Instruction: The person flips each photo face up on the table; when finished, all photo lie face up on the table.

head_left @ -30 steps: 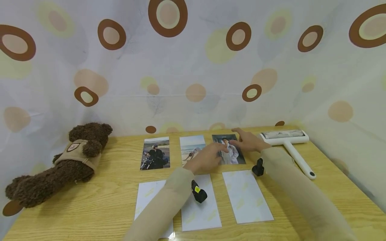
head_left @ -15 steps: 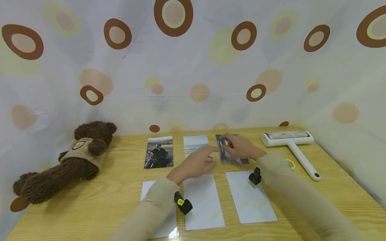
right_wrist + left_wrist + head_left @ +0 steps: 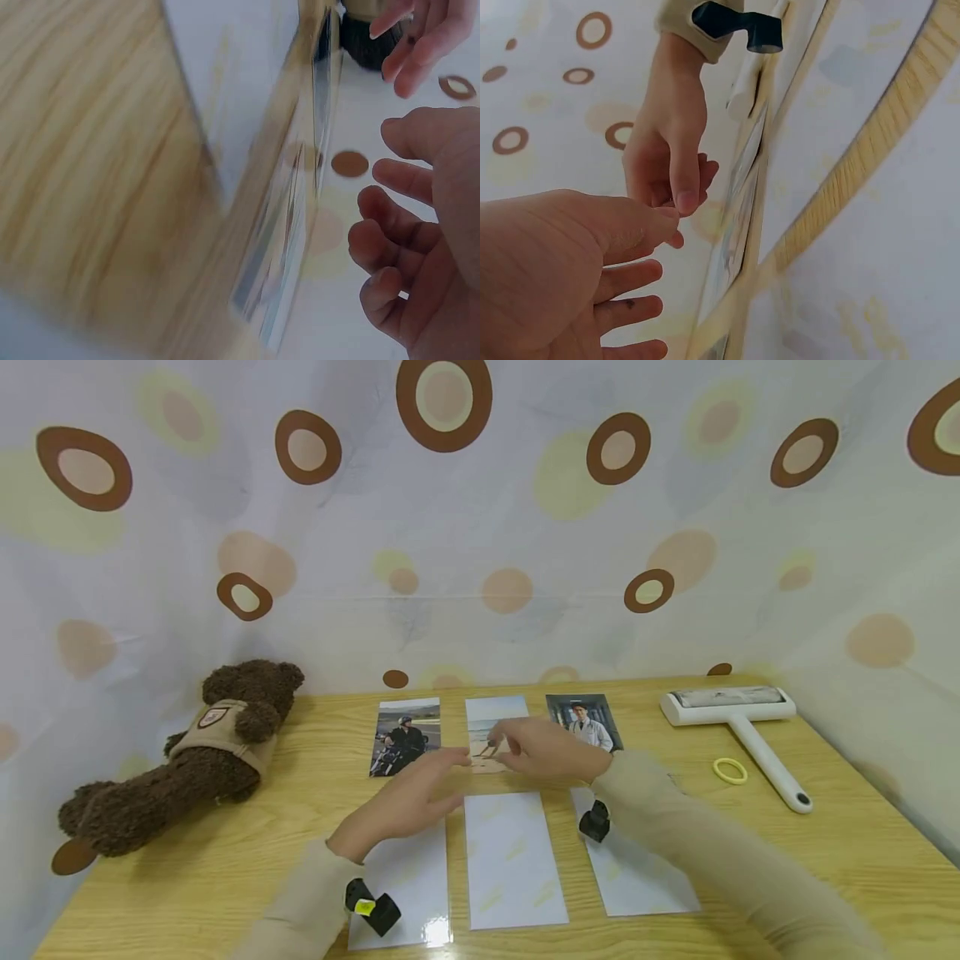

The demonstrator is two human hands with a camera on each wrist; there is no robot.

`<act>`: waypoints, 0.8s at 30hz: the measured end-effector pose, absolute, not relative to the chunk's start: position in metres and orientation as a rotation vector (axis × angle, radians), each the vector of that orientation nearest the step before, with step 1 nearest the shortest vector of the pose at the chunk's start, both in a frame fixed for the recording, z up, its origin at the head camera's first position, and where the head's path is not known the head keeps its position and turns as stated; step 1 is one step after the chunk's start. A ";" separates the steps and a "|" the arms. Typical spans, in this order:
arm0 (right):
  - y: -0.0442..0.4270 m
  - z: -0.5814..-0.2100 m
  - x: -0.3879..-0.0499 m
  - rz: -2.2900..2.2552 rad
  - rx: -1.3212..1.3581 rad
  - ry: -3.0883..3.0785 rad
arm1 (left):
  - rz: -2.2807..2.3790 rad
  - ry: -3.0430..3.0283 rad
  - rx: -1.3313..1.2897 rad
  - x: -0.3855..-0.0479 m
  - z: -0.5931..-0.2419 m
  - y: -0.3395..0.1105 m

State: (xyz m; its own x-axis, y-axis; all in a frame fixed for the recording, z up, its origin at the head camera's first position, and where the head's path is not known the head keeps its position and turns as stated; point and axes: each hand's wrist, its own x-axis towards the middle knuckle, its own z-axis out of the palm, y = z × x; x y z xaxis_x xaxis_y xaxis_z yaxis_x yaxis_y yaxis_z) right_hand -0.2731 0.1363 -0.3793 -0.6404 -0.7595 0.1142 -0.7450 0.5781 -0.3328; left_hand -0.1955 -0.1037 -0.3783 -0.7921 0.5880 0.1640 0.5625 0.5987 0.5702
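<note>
Three photos lie in a back row: a motorcycle rider [image 3: 406, 739] at left, a beach scene [image 3: 497, 708] in the middle, a person in a white coat [image 3: 591, 723] at right. My right hand [image 3: 553, 750] hovers over the beach photo, fingers loosely bent with nothing between them. Level with it, my left hand [image 3: 405, 800] spans the gap between the rider photo and a white sheet [image 3: 408, 893], fingers extended and holding nothing. In the right wrist view the right hand [image 3: 427, 225] has its fingers apart.
Two more white sheets, one in the middle [image 3: 515, 868] and one at right [image 3: 648, 881], lie in front. A brown teddy bear [image 3: 225, 747] lies at left. At right are a yellow ring [image 3: 730, 771] and a white-handled roller [image 3: 765, 752].
Both hands have moved left, off the coat photo, which now shows more fully. The yellow ring has come into full view. The whole scene has shifted slightly right in the head view.
</note>
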 end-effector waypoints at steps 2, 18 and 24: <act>0.126 -0.379 -0.272 -0.541 -1.355 2.738 | 0.991 2.771 0.964 -0.193 -0.383 -0.117; 0.068 -0.382 -0.247 -0.315 -1.342 2.567 | 1.005 2.800 0.839 -0.156 -0.399 -0.191; 0.056 -0.386 -0.242 -0.234 -1.321 2.546 | 1.014 2.744 0.795 -0.141 -0.408 -0.204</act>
State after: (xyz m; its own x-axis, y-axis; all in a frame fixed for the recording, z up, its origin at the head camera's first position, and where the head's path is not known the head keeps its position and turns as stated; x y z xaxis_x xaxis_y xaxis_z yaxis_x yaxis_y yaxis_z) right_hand -0.2420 0.0558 -0.3860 -0.5512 -0.8194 -0.1573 -0.7769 0.5728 -0.2613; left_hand -0.1413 -0.2039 -0.4078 -0.8567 0.5103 0.0754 0.4368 0.6398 0.6323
